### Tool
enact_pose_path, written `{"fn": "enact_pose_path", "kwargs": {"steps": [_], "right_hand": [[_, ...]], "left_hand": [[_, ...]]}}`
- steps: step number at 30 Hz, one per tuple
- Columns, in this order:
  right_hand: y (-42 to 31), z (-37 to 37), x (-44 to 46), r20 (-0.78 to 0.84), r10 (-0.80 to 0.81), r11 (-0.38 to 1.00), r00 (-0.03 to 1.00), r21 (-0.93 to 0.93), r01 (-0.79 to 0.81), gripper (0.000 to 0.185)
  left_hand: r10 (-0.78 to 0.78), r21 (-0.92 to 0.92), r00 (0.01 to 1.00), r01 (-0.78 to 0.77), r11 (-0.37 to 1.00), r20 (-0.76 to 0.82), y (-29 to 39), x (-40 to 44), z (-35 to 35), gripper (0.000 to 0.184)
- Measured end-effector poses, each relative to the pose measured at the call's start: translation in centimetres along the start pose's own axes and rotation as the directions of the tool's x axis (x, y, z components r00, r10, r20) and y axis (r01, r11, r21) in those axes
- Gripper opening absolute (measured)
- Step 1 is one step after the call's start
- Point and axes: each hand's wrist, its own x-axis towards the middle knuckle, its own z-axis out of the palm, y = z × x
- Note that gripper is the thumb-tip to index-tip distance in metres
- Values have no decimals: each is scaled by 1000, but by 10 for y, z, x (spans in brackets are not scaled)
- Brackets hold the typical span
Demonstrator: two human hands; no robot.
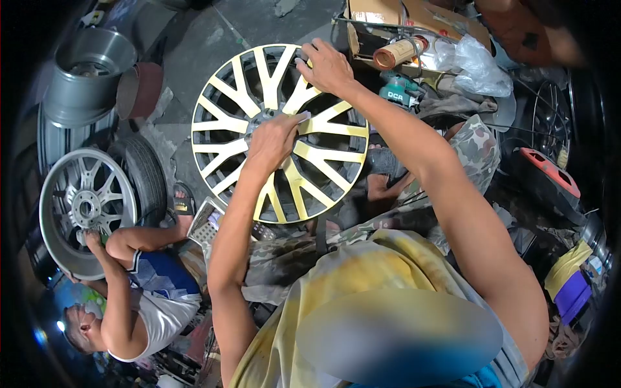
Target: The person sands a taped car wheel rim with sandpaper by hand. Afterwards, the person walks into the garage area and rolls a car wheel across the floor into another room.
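A wheel rim (279, 133) with pale yellow-faced spokes and dark gaps lies in front of me, face up. My left hand (272, 141) is over its hub, fingers closed on a small pale piece (304, 118) like folded sandpaper, pressed near a spoke's inner end. At the rim's far edge, my right hand (326, 68) grips it with curled fingers. Part of the hub is hidden under my left hand.
On the left, another person (155, 304) touches a silver rim (87, 210) beside a tyre (139, 178). A bare metal barrel (90, 77) stands behind. At right are a green DCA power tool (396, 90), a cardboard box (381, 16) and a plastic bag (482, 68).
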Motion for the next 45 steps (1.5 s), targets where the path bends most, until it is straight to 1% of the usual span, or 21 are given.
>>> {"fn": "enact_pose_path", "kwargs": {"steps": [1, 4, 6, 10, 12, 14, 16, 18, 20, 22, 24, 26, 27, 28, 30, 32, 33, 34, 36, 40, 45], "right_hand": [[0, 1, 1, -23, -17, 1000, 1000, -3, 17, 32], [1, 2, -1, -21, -15, 1000, 1000, 2, 15, 32], [0, 2, -5, -16, -22, 1000, 1000, 3, 22, 32], [0, 0, 0, -52, -49, 999, 997, -14, 48, 32], [-2, -1, 0, 2, -32, 999, 999, -6, 32, 33], [-1, -1, 0, -33, -26, 1000, 999, -8, 25, 33], [3, 4, 1, -49, -37, 999, 998, -20, 36, 32], [4, 1, -2, -66, -49, 999, 997, -4, 49, 33], [0, 2, -5, -31, -34, 999, 999, 0, 34, 33], [2, 0, 2, -28, -28, 999, 999, -18, 27, 34], [6, 8, -1, -140, -80, 996, 987, -47, 74, 32], [7, 1, -2, -90, -54, 998, 994, -24, 52, 31], [6, -1, -1, -55, -37, 999, 998, -11, 36, 32], [2, 1, -1, -21, -27, 1000, 999, 7, 27, 32], [1, 1, 3, -13, -15, 1000, 1000, 3, 15, 33], [3, 4, 0, -39, -22, 1000, 999, -4, 22, 33], [2, 2, -1, -41, -10, 1000, 999, 5, 10, 33], [3, 2, 0, -43, -10, 1000, 999, -4, 10, 33], [4, 5, -2, -66, -29, 1000, 997, 10, 29, 34], [6, 4, -1, -8, -22, 1000, 1000, 12, 22, 36], [3, 7, -1, -51, -21, 1000, 998, 12, 22, 35]], "left_hand": [[3, -2, 1000, -3, 1000, -9, -5, 10, 8, 25], [-40, 76, 995, 33, 997, 90, -18, 26, 27, 26], [-130, 104, 974, 112, 988, 185, -20, 25, 29, 27], [-60, 21, 984, 57, 998, 168, -28, 23, 23, 25], [-90, 53, 971, 80, 995, 220, -34, 30, 28, 25], [8, 12, 989, -10, 1000, 151, -40, 38, 40, 25], [29, 35, 984, -35, 999, 173, -33, 42, 29, 22], [-52, 124, 945, 12, 992, 324, -24, 41, 12, 20], [-68, 135, 947, 26, 990, 315, -27, 38, 17, 22], [-11, 123, 982, -12, 992, 190, -31, 42, 34, 21], [-10, 153, 978, -22, 988, 207, -28, 46, 25, 21], [-148, 229, 873, 43, 973, 465, -25, 43, -8, 20], [-89, 166, 873, 10, 986, 480, -14, 32, -28, 20], [19, 55, 912, -45, 998, 409, -15, 21, -33, 19], [62, -107, 960, -33, 994, 275, -5, -4, -21, 19], [143, -52, 945, -134, 990, 294, 20, -7, -8, 19], [155, 32, 940, -173, 984, 302, 10, -7, 16, 20], [164, 28, 940, -180, 983, 298, 1, 0, 22, 20], [32, 96, 908, -79, 992, 418, -12, 10, 23, 20], [107, 110, 924, -157, 981, 366, -9, 3, 20, 21], [102, 157, 922, -171, 973, 373, -16, 6, 36, 14]]}}
